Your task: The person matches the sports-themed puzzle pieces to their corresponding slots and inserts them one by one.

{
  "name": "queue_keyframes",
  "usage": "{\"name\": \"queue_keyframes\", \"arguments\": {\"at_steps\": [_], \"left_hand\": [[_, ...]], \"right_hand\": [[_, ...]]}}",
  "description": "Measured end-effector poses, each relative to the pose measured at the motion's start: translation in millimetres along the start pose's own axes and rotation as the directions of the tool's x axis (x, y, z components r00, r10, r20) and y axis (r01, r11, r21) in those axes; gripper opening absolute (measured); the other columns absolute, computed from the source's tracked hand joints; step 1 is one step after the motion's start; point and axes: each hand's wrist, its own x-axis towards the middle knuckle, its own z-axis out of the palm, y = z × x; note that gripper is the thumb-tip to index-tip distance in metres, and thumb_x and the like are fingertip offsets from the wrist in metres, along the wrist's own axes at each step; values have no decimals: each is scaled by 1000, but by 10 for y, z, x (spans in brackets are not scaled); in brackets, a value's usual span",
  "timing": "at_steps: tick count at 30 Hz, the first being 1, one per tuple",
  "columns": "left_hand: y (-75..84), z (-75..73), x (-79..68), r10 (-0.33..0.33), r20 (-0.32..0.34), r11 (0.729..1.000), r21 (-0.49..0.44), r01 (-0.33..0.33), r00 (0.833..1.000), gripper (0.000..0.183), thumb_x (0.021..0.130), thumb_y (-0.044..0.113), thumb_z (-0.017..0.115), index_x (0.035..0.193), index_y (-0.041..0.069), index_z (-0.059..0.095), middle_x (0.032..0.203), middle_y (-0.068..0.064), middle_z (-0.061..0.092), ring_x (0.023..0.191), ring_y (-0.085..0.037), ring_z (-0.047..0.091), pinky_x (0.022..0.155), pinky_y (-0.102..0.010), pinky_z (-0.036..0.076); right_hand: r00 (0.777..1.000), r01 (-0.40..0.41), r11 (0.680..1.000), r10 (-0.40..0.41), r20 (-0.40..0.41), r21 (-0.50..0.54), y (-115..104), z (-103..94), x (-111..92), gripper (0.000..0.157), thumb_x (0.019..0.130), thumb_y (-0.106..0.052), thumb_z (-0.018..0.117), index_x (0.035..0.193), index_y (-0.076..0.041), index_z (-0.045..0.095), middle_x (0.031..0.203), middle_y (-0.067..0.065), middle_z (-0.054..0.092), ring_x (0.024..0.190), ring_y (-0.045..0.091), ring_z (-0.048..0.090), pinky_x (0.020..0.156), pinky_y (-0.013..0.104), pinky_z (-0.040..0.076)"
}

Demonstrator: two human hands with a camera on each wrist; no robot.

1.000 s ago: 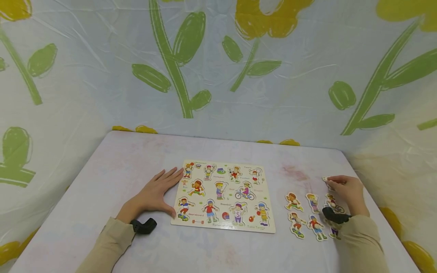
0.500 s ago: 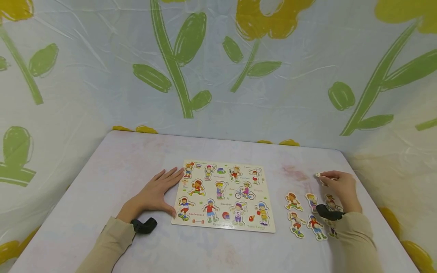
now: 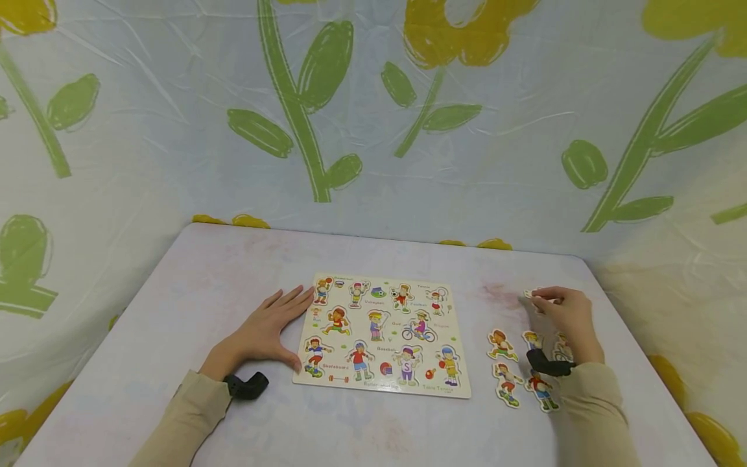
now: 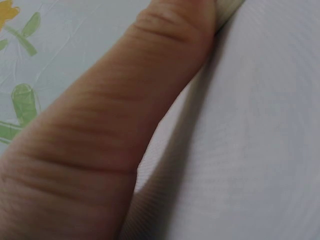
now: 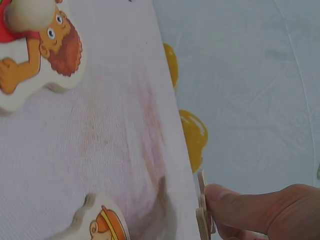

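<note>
Left hand (image 3: 264, 335): laid on the desk (image 3: 262, 259), fingers straight and spread apart, tips at the board's left edge; thumb reaching to its lower left corner.

Board (image 3: 358, 332): flat, mid-desk, printed with sports figures and labels, Skateboard and Baseball among them.

Right hand (image 3: 570, 319): right of the board and well apart from it; thumb and fingers clamped on a small piece (image 3: 529, 294). Piece seen edge-on from the right wrist, its figure not readable; whether it touches the desk, cannot tell.

Nearer the person, loose cutouts in two rows: runner (image 3: 502, 344), golfer (image 3: 531, 338), cyclist (image 3: 562, 350), the last partly behind the hand; below them skateboarder (image 3: 507, 384) and skater (image 3: 543, 392). Runner carries a pale round knob.

Black wrist camera (image 3: 248, 387) on the left arm, another on the right. Sleeves (image 3: 189, 405) tan. Flowered sheet (image 3: 496, 162) behind.
</note>
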Motion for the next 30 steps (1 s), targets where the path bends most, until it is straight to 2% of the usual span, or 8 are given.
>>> {"name": "queue_keyframes", "arguments": {"at_steps": [7,14,22,30], "left_hand": [[4,-2,-1,14,-14,1000,7,-14,1000,137,55,90,65,158,8,25,164,-5,21,151,-31,15,118,-57,12],[-7,2,3,-11,11,1000,6,11,1000,138,55,91,63,159,11,22,166,-1,16,152,-28,11,120,-53,8],[-17,11,-1,-22,19,1000,3,22,1000,138,55,92,62,159,12,20,166,0,15,152,-26,9,121,-52,6],[6,-7,-1,-15,21,1000,-9,15,1000,137,56,90,65,159,11,21,166,-1,16,152,-27,10,120,-53,6]], "right_hand": [[999,33,999,-33,18,-13,-139,68,-7,26,94,-17,68,106,6,73,102,24,68,80,24,47,58,28,38],[998,50,999,-50,42,2,-292,131,-32,25,93,-15,69,106,6,72,100,23,67,79,25,47,60,32,37],[997,20,1000,-21,77,12,-459,234,-68,25,93,-17,69,106,4,73,99,20,66,83,26,47,60,31,39],[995,45,998,-47,83,36,-583,297,-105,24,91,-15,71,105,3,74,95,18,67,75,23,46,57,29,37]]}}
